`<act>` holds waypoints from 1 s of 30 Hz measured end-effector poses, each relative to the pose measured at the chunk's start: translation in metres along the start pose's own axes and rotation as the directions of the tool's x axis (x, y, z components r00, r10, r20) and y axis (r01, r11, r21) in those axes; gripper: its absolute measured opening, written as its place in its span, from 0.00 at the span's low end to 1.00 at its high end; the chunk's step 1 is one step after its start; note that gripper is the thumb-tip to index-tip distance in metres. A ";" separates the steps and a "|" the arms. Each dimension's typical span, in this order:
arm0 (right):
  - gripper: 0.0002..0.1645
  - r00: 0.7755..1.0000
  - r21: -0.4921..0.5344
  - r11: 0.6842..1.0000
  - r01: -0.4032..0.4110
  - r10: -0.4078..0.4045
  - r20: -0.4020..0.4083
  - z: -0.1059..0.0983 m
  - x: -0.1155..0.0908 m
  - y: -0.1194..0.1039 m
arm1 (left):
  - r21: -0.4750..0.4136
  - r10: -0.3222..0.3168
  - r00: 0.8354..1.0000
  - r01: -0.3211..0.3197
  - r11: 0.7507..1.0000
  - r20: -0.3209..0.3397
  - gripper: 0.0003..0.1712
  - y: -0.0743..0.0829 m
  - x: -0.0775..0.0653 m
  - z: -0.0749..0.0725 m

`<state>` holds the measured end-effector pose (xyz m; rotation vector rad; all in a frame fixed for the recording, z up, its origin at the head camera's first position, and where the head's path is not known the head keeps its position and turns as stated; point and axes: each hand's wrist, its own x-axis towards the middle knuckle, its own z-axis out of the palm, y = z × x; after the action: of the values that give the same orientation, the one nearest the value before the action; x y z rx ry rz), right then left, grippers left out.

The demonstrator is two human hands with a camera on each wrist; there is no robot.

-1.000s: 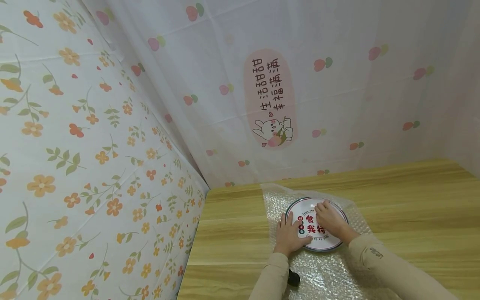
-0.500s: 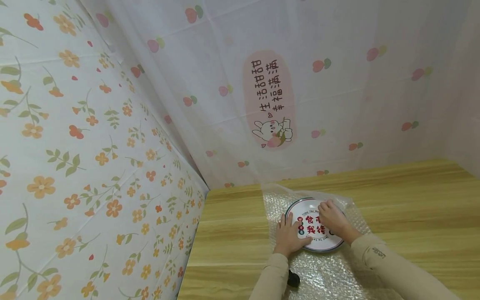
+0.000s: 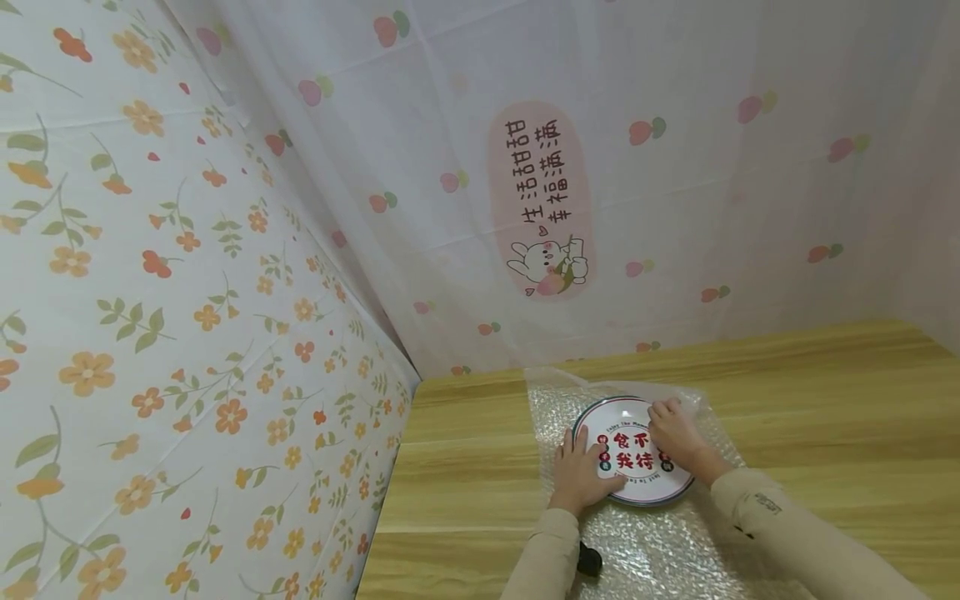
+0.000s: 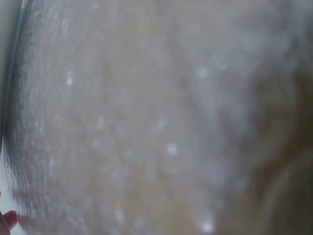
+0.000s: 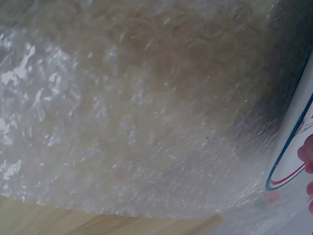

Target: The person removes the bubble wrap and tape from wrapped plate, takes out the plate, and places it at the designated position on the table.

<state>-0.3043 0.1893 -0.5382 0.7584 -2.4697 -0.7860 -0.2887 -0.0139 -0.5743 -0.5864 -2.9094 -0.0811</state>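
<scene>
A round white plate [image 3: 637, 492] with blue and red rim lines and red Chinese lettering lies face up on bubble wrap [image 3: 630, 550]. My left hand [image 3: 577, 475] rests on its left side, fingers spread over the rim and face. At the upper right rim is my right hand [image 3: 678, 437], its fingers curled beside a whitish fold of the wrap that it appears to pinch; its grip is partly hidden. In the right wrist view, fingertips [image 5: 308, 154] show at the right border above the plate's face. The left wrist view is mostly blurred bubble wrap [image 4: 122, 122].
The sheet covers part of the wood-grain table [image 3: 450, 483]. A small black object [image 3: 590, 560] lies beside the left forearm, partly hidden. A flowered curtain [image 3: 225, 333] borders the table on the left, and a printed cloth [image 3: 675, 217] hangs behind it.
My right hand has moved right, from over the plate's middle to its upper right rim, uncovering more lettering. The left hand has stayed in place on the plate.
</scene>
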 end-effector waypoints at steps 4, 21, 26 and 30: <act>0.11 0.999 0.024 0.999 -0.025 0.025 -0.022 0.007 -0.003 0.004 | -0.003 -0.003 1.000 0.003 1.000 0.002 0.37 0.000 0.000 0.000; 0.10 0.995 0.079 0.992 -0.098 0.099 -0.012 0.015 -0.007 0.011 | -0.025 -0.030 0.999 0.031 0.999 0.044 0.38 0.000 0.002 0.005; 0.11 0.994 0.122 0.987 -0.108 0.110 -0.013 0.017 -0.010 0.013 | -0.034 -0.033 0.998 0.035 0.999 0.053 0.38 0.000 0.002 0.006; 0.15 0.992 0.142 0.983 -0.113 0.118 -0.031 0.019 -0.012 0.014 | -0.043 -0.031 0.999 0.033 0.999 0.042 0.38 -0.001 0.002 0.009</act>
<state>-0.3106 0.2136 -0.5461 0.6648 -2.5281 -0.5548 -0.2926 -0.0131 -0.5826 -0.5552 -2.9640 -0.1380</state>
